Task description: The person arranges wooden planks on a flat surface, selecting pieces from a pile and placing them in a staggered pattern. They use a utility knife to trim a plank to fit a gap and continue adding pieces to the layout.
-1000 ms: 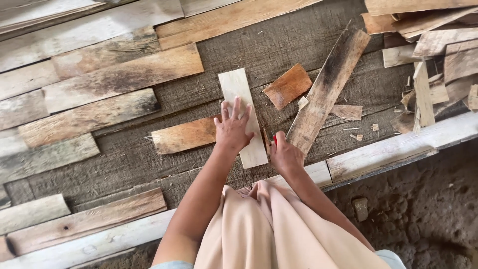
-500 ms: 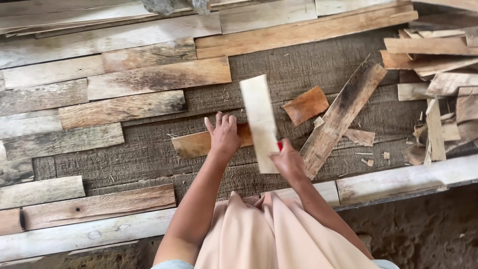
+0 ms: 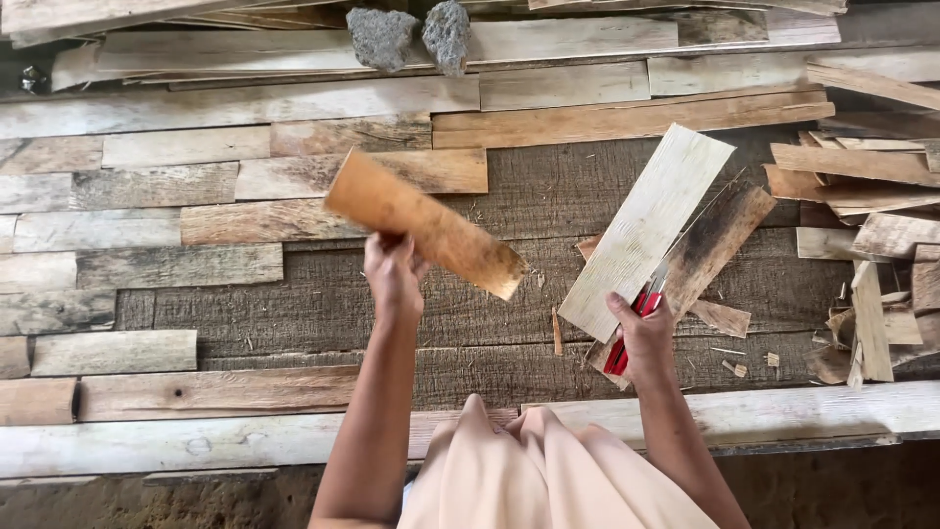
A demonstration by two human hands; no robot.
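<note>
Grip (image 3: pixel 394 271) beneath raised orange board (image 3: pixel 424 225)

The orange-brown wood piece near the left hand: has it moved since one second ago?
Yes. The orange-brown wood piece lay flat on the dark grey board; now the left hand holds it raised above that board.

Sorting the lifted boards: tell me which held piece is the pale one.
The pale board in the right hand, gripped together with a red-handled tool. The left hand holds an orange-brown board, clearly darker and warmer in colour.
</note>
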